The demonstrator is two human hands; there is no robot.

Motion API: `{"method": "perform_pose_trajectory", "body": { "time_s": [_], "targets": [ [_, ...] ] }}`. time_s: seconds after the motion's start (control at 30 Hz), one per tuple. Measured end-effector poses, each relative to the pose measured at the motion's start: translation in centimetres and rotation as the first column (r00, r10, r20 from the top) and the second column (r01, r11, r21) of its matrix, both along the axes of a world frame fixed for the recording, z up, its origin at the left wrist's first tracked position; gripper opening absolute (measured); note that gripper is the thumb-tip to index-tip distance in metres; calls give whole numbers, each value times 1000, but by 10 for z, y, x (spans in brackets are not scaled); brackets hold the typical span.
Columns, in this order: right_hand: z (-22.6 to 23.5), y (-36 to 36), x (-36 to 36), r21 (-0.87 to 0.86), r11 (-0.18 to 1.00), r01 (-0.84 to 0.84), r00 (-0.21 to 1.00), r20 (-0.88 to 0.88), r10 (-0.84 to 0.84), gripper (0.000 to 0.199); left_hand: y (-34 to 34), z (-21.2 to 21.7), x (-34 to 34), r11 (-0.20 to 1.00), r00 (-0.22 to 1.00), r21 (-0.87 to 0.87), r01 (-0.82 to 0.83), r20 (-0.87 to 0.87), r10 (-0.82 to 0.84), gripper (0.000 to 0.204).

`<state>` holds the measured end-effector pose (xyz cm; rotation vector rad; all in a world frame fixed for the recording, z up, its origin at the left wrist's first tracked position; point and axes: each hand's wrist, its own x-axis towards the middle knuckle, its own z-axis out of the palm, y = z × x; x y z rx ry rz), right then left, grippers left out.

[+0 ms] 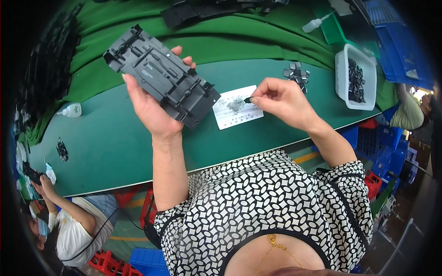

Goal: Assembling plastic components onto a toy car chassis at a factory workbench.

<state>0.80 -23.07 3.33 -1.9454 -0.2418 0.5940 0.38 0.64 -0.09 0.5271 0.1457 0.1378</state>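
Note:
My left hand [154, 108] is wrapped round a black plastic chassis [159, 73], a long moulded tray-like part tilted above the table with its ribbed side up. Thumb and fingers grip its two long edges. My right hand [283, 102] is closed in a pinch on a small black piece [248, 100], mostly hidden by the fingertips. That piece is held over a white printed card [225, 117], on which a greyish smear or patch [237, 106] shows. Behind the right hand lies a loose pile of small black pieces [297, 73].
A white bin [341, 78] of small black pieces stands at the right. Green cloth [230, 43] covers the back, with black parts [198, 11] on it. Squeeze bottles [72, 110] sit left and far right. A co-worker [83, 225] handles a black part at the left.

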Motion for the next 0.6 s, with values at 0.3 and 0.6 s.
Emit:
{"method": "perform_pose_trajectory", "body": {
  "time_s": [0.3,0.6],
  "targets": [
    [0,-8,10,324,891,317,813,-577,-79,8,-2,-3,2,999,999,-20,39,29,-39,66],
    [4,-5,7,334,890,311,792,-609,-48,11,-4,-1,1,999,999,-4,40,-4,-40,68]
  ]
}}
